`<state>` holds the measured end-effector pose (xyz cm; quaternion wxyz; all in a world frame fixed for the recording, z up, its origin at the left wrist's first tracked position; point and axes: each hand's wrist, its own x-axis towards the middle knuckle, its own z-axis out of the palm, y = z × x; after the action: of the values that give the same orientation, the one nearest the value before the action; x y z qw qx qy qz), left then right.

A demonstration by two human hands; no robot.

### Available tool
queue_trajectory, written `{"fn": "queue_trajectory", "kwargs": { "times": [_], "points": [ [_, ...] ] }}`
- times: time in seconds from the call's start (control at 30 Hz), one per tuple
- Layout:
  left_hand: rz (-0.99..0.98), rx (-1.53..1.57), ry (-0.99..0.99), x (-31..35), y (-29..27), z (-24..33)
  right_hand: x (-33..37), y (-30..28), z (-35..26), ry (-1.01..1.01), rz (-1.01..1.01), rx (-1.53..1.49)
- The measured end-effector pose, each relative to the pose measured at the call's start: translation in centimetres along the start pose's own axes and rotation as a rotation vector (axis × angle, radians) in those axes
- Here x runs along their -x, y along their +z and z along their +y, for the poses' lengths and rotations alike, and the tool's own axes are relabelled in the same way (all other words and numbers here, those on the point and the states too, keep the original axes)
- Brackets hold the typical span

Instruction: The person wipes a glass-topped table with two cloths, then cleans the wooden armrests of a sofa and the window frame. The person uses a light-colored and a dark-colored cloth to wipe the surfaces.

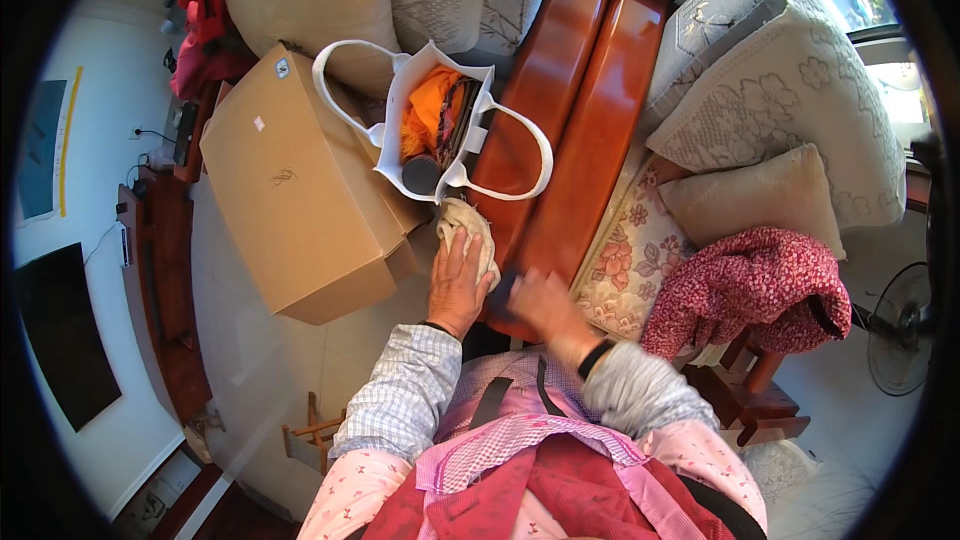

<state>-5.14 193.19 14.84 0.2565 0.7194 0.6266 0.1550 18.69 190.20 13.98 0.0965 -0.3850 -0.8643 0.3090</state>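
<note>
My left hand (458, 285) lies over a crumpled beige cloth (468, 220), its fingers curved on it, beside the edge of the glossy red-brown wooden table. To the right, my right hand (552, 312) is smeared by motion above the table's near end. A small dark object (506, 290) shows by its fingertips, too blurred to name; whether the fingers grip it is unclear. Just beyond the cloth stands a white tote bag (400, 110) with two loop handles. Inside it are an orange cloth (432, 110), a dark round-topped container (421, 175) and other dark items.
A large cardboard box (290, 180) stands left of the bag. The wooden table (590, 130) stretches away ahead. On the right, a cushioned seat (625, 270) holds a beige pillow (765, 195) and a red patterned garment (750, 290). A fan (900, 330) stands at far right.
</note>
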Motion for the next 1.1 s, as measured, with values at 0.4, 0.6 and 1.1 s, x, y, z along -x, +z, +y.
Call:
{"fn": "queue_trajectory", "kwargs": {
  "times": [0.4, 0.6, 1.1],
  "points": [
    [0.034, 0.169, -0.062, 2.5, -2.6, 0.6, -4.2, -12.6, 6.6, 0.367, 0.645, -0.148],
    [0.011, 0.042, 0.02, 5.8, -1.8, 0.8, -6.1, -6.0, 3.8, 0.289, 0.419, 0.23],
    [0.113, -0.048, 0.245, -13.2, 2.0, 4.4, -8.2, -9.1, 6.6, 0.348, 0.245, 0.215]
  ]
}}
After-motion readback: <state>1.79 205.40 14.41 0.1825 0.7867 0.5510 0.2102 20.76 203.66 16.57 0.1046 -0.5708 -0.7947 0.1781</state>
